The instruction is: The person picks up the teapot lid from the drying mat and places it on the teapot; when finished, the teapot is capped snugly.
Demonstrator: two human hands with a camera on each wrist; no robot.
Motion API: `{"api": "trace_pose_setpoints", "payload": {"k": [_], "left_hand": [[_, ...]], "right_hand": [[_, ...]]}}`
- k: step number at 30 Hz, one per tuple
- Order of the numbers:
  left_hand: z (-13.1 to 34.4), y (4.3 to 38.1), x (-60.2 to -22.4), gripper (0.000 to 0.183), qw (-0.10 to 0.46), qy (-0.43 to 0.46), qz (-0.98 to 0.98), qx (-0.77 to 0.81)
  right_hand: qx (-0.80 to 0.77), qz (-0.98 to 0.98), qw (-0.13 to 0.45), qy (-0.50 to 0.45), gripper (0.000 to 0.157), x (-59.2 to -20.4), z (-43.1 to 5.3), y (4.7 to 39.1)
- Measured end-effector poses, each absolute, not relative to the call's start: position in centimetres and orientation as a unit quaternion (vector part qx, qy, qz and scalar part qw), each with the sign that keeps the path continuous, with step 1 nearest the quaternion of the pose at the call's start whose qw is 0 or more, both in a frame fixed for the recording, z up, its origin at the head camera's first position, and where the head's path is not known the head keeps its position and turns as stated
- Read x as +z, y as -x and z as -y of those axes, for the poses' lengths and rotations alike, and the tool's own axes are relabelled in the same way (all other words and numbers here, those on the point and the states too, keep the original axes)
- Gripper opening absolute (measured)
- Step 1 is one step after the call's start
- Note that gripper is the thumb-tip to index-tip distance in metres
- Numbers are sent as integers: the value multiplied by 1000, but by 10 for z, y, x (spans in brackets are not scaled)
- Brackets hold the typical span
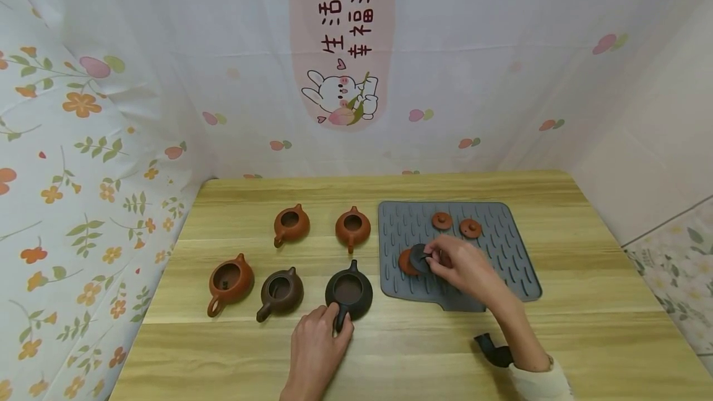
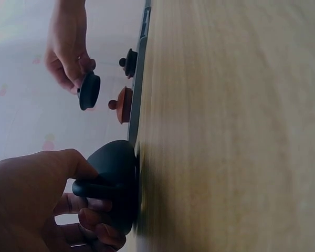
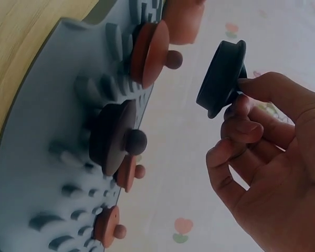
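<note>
Presently, hands (image 1: 320, 342) (image 1: 459, 265) hold black teapot (image 1: 349, 289) (left), black lid (image 3: 219, 79) (right).

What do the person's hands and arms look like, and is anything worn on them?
The left hand is ungloved, with no sleeve in view. The right hand is ungloved too; a plain cream sleeve ends short of the wrist.

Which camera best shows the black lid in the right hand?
The right wrist view: the black lid appears large, its rim unobstructed, though the fingers hide part of its top. The head view shows it from above, partly covered by the fingers; the left wrist view shows it smaller, side-on.
</note>
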State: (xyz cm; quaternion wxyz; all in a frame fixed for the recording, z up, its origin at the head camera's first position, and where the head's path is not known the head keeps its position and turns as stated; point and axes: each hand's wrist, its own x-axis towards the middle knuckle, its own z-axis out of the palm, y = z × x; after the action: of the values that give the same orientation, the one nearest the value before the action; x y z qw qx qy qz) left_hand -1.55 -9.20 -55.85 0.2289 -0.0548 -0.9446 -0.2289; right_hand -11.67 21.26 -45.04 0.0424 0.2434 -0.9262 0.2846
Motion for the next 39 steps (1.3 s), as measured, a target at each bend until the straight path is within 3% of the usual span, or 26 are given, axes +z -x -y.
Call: {"api": "trace_pose_setpoints", "payload": {"k": [9, 21, 30, 39], "left_hand": [[85, 7, -515, 27, 188, 45, 956, -219], [85, 9, -523, 26, 227, 55, 946, -223], [85, 7, -515, 25, 178, 37, 956, -230], [84, 7, -515, 26, 185, 38, 955, -230]], "right_hand": [[289, 920, 43, -261, 13, -448, -201, 115], [292, 915, 27, -279, 13, -449, -183, 113], [287, 915, 27, -282, 14, -448, -177, 111], [281, 914, 16, -291, 12, -447, -172, 111]]}}
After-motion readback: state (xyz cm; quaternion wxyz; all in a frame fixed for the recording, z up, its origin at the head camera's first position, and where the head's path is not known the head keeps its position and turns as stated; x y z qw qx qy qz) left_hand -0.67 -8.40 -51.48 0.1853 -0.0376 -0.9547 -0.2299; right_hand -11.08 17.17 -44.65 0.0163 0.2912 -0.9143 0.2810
